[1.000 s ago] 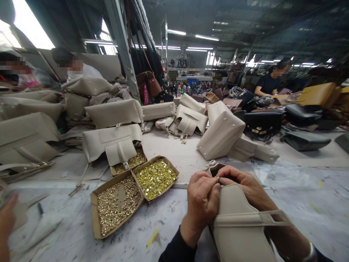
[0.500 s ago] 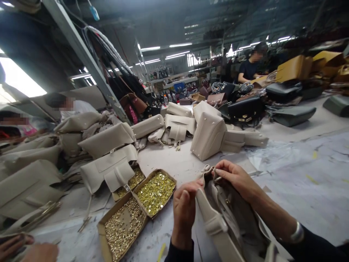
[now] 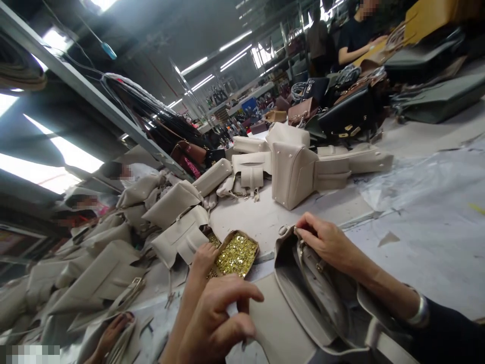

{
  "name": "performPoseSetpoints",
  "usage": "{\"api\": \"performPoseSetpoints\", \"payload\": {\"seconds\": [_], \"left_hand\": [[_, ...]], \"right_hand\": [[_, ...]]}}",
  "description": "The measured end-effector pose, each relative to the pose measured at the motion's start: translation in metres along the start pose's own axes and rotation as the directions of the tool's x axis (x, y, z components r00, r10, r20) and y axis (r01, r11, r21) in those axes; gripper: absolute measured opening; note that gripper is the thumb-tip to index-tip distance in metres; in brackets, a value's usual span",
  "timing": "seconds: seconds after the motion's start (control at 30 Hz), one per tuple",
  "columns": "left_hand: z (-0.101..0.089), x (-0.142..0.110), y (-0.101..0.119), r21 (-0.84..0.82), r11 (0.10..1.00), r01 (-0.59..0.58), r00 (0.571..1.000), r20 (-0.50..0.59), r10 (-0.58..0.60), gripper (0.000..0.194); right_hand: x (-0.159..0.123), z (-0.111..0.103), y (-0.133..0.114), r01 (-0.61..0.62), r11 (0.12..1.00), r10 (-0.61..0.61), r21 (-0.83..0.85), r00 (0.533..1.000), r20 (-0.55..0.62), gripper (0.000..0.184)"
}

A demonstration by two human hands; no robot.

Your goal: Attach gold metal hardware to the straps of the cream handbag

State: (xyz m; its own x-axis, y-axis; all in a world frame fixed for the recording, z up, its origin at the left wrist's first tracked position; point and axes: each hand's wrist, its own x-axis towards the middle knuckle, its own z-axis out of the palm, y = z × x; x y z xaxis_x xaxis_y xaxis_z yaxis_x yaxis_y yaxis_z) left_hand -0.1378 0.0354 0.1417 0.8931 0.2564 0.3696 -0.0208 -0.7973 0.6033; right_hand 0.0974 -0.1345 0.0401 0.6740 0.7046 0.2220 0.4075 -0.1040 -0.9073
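Note:
A beige handbag [image 3: 282, 323] lies open on the table in front of me, its grey lining facing up. My right hand [image 3: 328, 242] grips the bag's far rim, fingers closed on a small fitting there. My left hand [image 3: 214, 323] hovers close to the camera beside the bag's near flap, thumb and forefinger apart, nothing visible in them. Just beyond it a long finger or a second hand [image 3: 202, 255] reaches the near edge of a cardboard box of gold studs [image 3: 237, 255]; I cannot tell whose it is.
Beige bags and bag panels [image 3: 178, 202] pile up at the left and behind the box. One beige bag [image 3: 291, 167] stands upright at the middle. Dark bags [image 3: 352, 114] lie at the back right. A co-worker's hand [image 3: 113, 326] works at the lower left; other people sit further off.
My left hand has let go of the bag's rim and swung left, toward the stud box. The bag has dropped open flat. My view has tilted and turned left.

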Motion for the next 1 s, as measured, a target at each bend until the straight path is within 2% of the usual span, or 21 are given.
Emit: {"api": "performPoseSetpoints", "payload": {"seconds": [0.03,0.1,0.17,0.2,0.27,0.33,0.43,0.5,0.53,0.6,0.67,0.7,0.73,0.77,0.8,0.83,0.87,0.93,1.0], "left_hand": [[-0.004,0.0,0.004,0.018,1.0,-0.012,0.991,0.137,0.01,0.05],[-0.011,0.001,0.009,0.018,0.997,-0.071,0.93,0.362,0.059,0.051],[-0.017,-0.002,0.01,0.02,0.99,-0.137,0.883,0.455,0.113,0.042],[-0.019,-0.006,0.009,0.041,0.985,-0.168,0.874,0.468,0.129,0.035],[-0.018,-0.016,0.005,0.124,0.97,-0.209,0.882,0.452,0.132,0.025],[-0.006,-0.03,-0.002,0.247,0.952,-0.179,0.921,0.383,0.074,0.017],[0.034,-0.049,-0.013,0.461,0.887,0.024,0.975,0.186,-0.122,0.01],[0.069,-0.054,-0.017,0.534,0.833,0.144,0.974,0.073,-0.215,0.008],[0.086,-0.053,-0.018,0.525,0.829,0.195,0.971,0.016,-0.238,0.015],[0.115,-0.044,-0.02,0.394,0.872,0.291,0.957,-0.111,-0.269,0.022],[0.132,-0.026,-0.021,0.096,0.925,0.368,0.915,-0.216,-0.341,0.015],[0.137,-0.016,-0.023,-0.107,0.905,0.411,0.873,-0.241,-0.425,0.009],[0.14,-0.006,-0.025,-0.315,0.834,0.454,0.817,-0.227,-0.53,0.006],[0.142,0.003,-0.026,-0.492,0.72,0.489,0.752,-0.18,-0.634,0.013],[0.143,0.012,-0.028,-0.612,0.604,0.51,0.696,-0.12,-0.708,0.023],[0.144,0.019,-0.03,-0.675,0.524,0.52,0.667,-0.062,-0.742,0.033],[0.144,0.026,-0.03,-0.693,0.492,0.527,0.669,-0.018,-0.743,0.044],[0.145,0.037,-0.031,-0.663,0.524,0.534,0.723,0.036,-0.69,0.061],[0.145,0.046,-0.028,-0.627,0.557,0.545,0.758,0.084,-0.647,0.068]], "right_hand": [[0.0,0.0,0.002,0.004,1.0,-0.004,0.002,1.0,-0.001,0.01],[0.001,-0.001,0.007,0.011,1.0,-0.011,0.008,1.0,-0.002,0.011],[0.002,-0.003,0.012,0.015,1.0,-0.015,0.015,1.0,-0.002,0.011],[0.002,-0.003,0.014,0.017,1.0,-0.017,0.017,1.0,-0.003,0.01],[0.003,-0.005,0.016,0.021,1.0,-0.021,0.022,1.0,-0.002,0.01],[0.004,-0.006,0.016,0.036,0.999,-0.036,0.026,0.999,0.008,0.01],[0.004,-0.005,0.016,0.072,0.996,-0.073,0.045,0.997,0.028,0.011],[0.003,-0.002,0.016,0.106,0.992,-0.109,0.073,0.993,0.034,0.011],[0.002,0.001,0.017,0.126,0.988,-0.129,0.089,0.991,0.034,0.011],[0.001,0.006,0.018,0.163,0.979,-0.168,0.125,0.985,0.026,0.009],[0.0,0.012,0.022,0.19,0.968,-0.193,0.166,0.981,0.007,0.008],[-0.001,0.014,0.024,0.202,0.961,-0.204,0.191,0.979,-0.006,0.008],[-0.001,0.016,0.027,0.215,0.952,-0.216,0.218,0.976,-0.02,0.008],[-0.002,0.017,0.03,0.23,0.942,-0.23,0.244,0.973,-0.032,0.007],[-0.003,0.018,0.032,0.248,0.932,-0.246,0.265,0.968,-0.042,0.007],[-0.004,0.019,0.035,0.268,0.922,-0.264,0.279,0.963,-0.053,0.007],[-0.005,0.019,0.037,0.292,0.913,-0.286,0.283,0.956,-0.065,0.007],[-0.008,0.018,0.04,0.357,0.896,-0.343,0.264,0.934,-0.099,0.007],[-0.011,0.018,0.042,0.434,0.873,-0.413,0.222,0.901,-0.136,0.01]]}}
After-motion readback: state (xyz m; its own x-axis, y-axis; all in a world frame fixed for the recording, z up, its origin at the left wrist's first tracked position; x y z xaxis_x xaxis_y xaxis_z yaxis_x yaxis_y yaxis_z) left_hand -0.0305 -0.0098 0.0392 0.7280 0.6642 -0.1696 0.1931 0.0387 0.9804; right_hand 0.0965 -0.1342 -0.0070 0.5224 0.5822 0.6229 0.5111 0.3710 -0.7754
